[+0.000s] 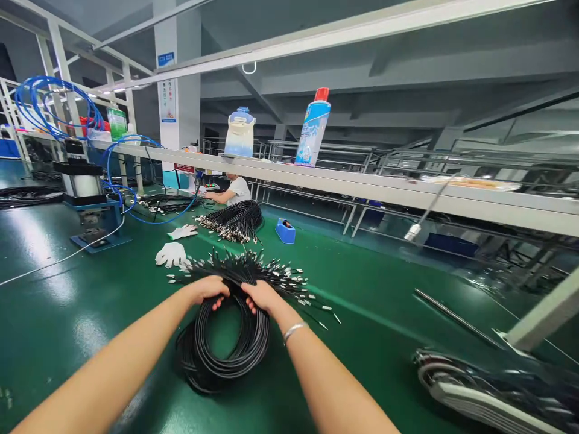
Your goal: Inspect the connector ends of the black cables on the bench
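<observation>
A coiled bundle of thin black cables (226, 352) lies on the green table (375, 325), its metal-tipped ends fanned out at the far side. My left hand (208, 289) grips the top of the coil from the left, fingers curled over the strands. My right hand (261, 296), with a silver bracelet on its wrist, clasps the same spot from the right. Both hands meet where the loop gathers into the fanned ends (271, 274).
A second cable bundle (235, 222), white gloves (172, 254) and a blue tape dispenser (285, 231) lie farther back. A press machine with blue hoses (85, 193) stands at left. Another person (233, 190) works beyond. Bottles (313, 126) stand on the overhead shelf. A cable reel (488, 389) sits at right.
</observation>
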### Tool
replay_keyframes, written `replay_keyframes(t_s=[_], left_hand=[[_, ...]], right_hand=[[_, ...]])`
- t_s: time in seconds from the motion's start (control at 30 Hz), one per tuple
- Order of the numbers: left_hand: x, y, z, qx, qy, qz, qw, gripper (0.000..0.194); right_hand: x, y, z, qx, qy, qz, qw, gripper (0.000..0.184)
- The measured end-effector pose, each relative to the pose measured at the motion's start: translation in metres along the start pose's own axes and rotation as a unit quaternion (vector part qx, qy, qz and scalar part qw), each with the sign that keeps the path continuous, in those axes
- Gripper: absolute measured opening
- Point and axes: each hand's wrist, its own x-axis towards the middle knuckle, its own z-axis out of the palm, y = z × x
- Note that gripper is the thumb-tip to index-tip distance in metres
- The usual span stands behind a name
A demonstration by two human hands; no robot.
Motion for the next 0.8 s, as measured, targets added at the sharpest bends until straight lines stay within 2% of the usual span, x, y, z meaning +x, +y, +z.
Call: replay_keyframes(t_s=[0.1, 0.23, 0.37, 0.5, 0.6, 0.67, 0.73, 0.8], left_hand=[[0.02, -0.024, 0.002, 0.01, -0.006, -0.029, 0.999, 0.03], [0.029, -0.031, -0.003, 0.01, -0.014, -0.043, 0.999, 0.029], [0.024, -0.024, -0.003, -0.005, -0.004, -0.02, 1.0, 0.02], [0.004, -0.003, 0.003, -0.046, 0.008, 0.044, 0.998, 0.015], [-0.019, 0.02, 0.007, -0.075, 0.013, 0.091, 0.993, 0.017], [-0.035, 0.033, 0.009, -0.085, 0.022, 0.111, 0.99, 0.018], [-0.049, 0.042, 0.012, -0.089, 0.035, 0.117, 0.989, 0.019], [-0.059, 0.045, 0.018, -0.091, 0.05, 0.112, 0.988, 0.019]], right_hand=[[0.013, 0.033, -0.004, -0.009, -0.022, 0.096, 0.995, 0.029], [0.024, 0.045, -0.007, -0.004, -0.029, 0.14, 0.99, 0.025], [0.021, 0.031, -0.007, 0.005, -0.019, 0.128, 0.992, 0.018], [0.003, -0.009, -0.013, 0.009, -0.013, 0.076, 0.997, 0.016], [-0.026, -0.045, -0.021, 0.01, 0.013, 0.023, 1.0, 0.017], [-0.058, -0.062, -0.025, 0.011, 0.046, -0.008, 0.999, 0.017], [-0.102, -0.068, -0.027, 0.026, 0.091, -0.039, 0.995, 0.017], [-0.152, -0.061, -0.025, 0.071, 0.158, -0.076, 0.982, 0.02]])
